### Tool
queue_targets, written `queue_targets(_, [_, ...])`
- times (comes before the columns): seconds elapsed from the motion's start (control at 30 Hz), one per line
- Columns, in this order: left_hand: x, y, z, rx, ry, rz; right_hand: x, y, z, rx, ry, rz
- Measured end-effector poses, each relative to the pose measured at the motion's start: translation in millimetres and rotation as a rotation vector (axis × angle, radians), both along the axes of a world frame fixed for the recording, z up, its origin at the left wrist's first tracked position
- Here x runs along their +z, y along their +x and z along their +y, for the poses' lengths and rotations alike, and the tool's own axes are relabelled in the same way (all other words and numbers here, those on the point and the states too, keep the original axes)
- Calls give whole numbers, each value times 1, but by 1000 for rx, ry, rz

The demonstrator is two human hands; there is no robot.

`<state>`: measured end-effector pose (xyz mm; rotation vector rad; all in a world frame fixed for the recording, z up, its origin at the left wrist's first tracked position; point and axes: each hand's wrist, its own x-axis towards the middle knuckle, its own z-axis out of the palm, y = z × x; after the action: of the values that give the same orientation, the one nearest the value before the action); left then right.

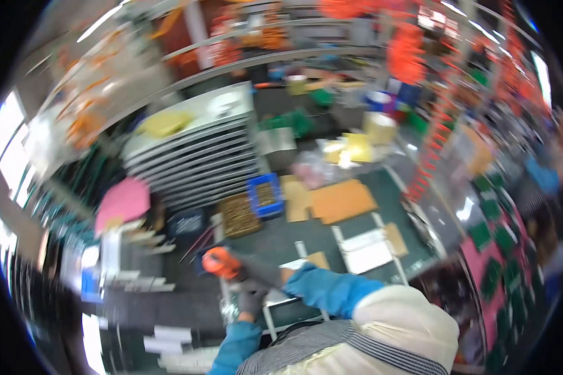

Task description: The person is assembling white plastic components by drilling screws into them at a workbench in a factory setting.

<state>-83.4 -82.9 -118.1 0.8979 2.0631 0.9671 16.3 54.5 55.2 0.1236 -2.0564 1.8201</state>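
The picture is blurred by motion. My right hand [261, 272], in a dark glove with a blue sleeve, reaches left across the dark green table [275, 240] and is closed on an orange object [221, 262]. My left hand [251, 299], also gloved, sits just below it, next to a small shiny piece [230, 310] and a white frame [275, 312]. Whether the left hand grips anything is unclear.
Behind the hands lie a brown tray of small parts [239, 215], a blue bin [266, 194], cardboard pieces [341, 200] and white frames [366, 247]. A stack of grey trays [194, 156] stands further back, a pink sheet [124, 200] at left, green boards [500, 250] at right.
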Motion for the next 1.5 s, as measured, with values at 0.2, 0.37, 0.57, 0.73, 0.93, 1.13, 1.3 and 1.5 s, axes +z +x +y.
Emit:
queue_targets(0.2, [-3, -11, -1, -89, -105, 381, 31, -27, -22, 69, -71, -51])
queue_targets(0.37, [67, 17, 16, 78, -160, 193, 59, -15, -31, -209, -150, -122])
queue_targets(0.57, [86, 14, 1, 128, -151, 127, 49, -29, -34, -247, -216, -48])
queue_targets(0.73, [83, 12, 1, 152, -169, 108, 62, -27, -37, -301, -109, -38])
queue_targets(0.93, [56, 20, 9, 120, -107, 170, 46, -15, -37, -299, -338, -80])
queue_targets(1.13, [73, 24, -1, 133, -160, 168, 38, -13, -41, -266, -263, -3])
queue_targets(1.3, [15, 6, 17, 56, -110, 260, 35, -15, -15, -1, -92, 21])
queue_targets(1.5, [56, 5, 11, -21, -161, 434, 42, -32, -14, 57, 134, 14])
